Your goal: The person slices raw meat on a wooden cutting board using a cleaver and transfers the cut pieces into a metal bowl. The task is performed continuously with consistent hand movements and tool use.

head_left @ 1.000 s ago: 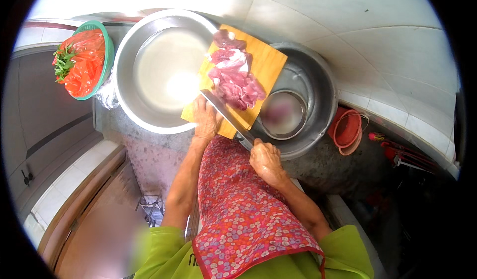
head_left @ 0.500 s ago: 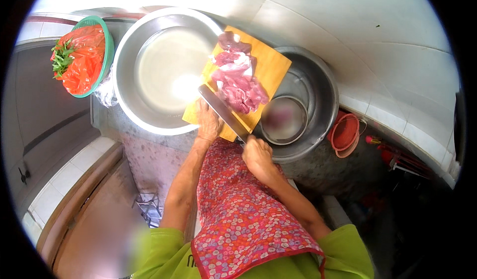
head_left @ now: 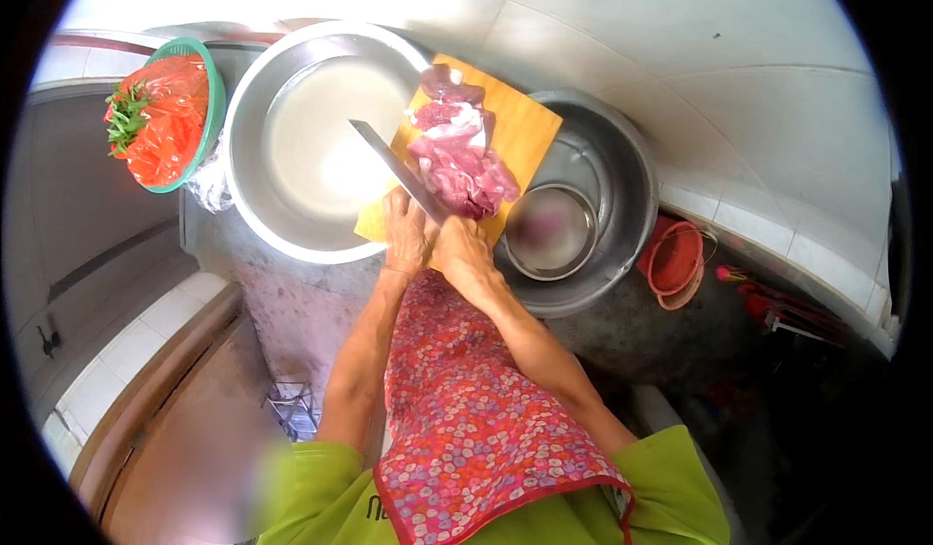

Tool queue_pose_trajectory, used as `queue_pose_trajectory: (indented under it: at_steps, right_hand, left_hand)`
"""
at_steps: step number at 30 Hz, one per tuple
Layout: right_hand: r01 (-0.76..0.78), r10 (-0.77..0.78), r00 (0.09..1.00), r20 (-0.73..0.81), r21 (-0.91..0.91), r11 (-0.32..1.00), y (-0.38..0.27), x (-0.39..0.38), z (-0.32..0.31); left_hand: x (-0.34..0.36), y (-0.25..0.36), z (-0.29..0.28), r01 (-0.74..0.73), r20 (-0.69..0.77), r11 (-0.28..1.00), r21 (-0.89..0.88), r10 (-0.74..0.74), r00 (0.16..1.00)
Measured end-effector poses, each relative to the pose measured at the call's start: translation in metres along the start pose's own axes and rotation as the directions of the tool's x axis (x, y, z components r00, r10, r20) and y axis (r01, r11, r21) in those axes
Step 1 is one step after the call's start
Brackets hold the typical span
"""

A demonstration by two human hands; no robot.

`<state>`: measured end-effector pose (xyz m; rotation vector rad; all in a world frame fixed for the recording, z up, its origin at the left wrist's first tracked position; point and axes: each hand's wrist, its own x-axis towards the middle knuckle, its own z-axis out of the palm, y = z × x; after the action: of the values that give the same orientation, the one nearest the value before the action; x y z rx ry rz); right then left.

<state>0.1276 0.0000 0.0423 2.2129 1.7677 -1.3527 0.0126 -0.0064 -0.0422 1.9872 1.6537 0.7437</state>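
The right hand (head_left: 463, 252) is clenched around the knife (head_left: 397, 169), which crosses the left edge of the cutting board (head_left: 528, 125), its tip projecting over the steel basin (head_left: 247, 193). The left hand (head_left: 407, 236) rests at the board's near edge, beside the right hand; its grip cannot be determined. The raw meat (head_left: 455, 152) extends from the board's far-left corner toward its right edge.

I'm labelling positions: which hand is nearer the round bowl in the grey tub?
Right. The right hand, gripping the knife, is left of the bowl; the left hand is farther left.
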Motion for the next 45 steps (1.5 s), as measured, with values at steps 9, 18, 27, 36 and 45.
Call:
queue_pose_trajectory:
  at_steps: [9,18,27,36,45]
  right_hand:
    - [-0.065,0.065,0.995,0.07,0.006,0.998,0.052,-0.046,-0.033]
    - [-0.074,0.093,0.985,0.144,-0.132,0.988,0.044,-0.08,-0.023]
    - [-0.027,0.031,0.995,0.096,-0.05,0.998,0.02,-0.041,-0.009]
    - [-0.011,0.025,0.99,0.141,-0.099,0.995,0.018,-0.034,-0.004]
    - [-0.231,0.225,0.951,0.214,0.005,0.973,0.056,-0.032,-0.044]
  left_hand:
    - [-0.004,0.004,0.003,0.038,-0.196,0.994,-0.105,-0.058,0.979]
    - [-0.006,-0.001,0.005,0.036,-0.072,0.997,0.07,-0.031,0.997]
    - [-0.006,-0.01,0.016,0.083,-0.083,0.996,-0.017,-0.084,0.993]
    - [-0.001,0.005,0.011,0.167,-0.068,0.985,0.048,-0.164,0.984]
    - [-0.005,0.009,0.002,0.142,-0.189,0.979,-0.145,-0.169,0.967]
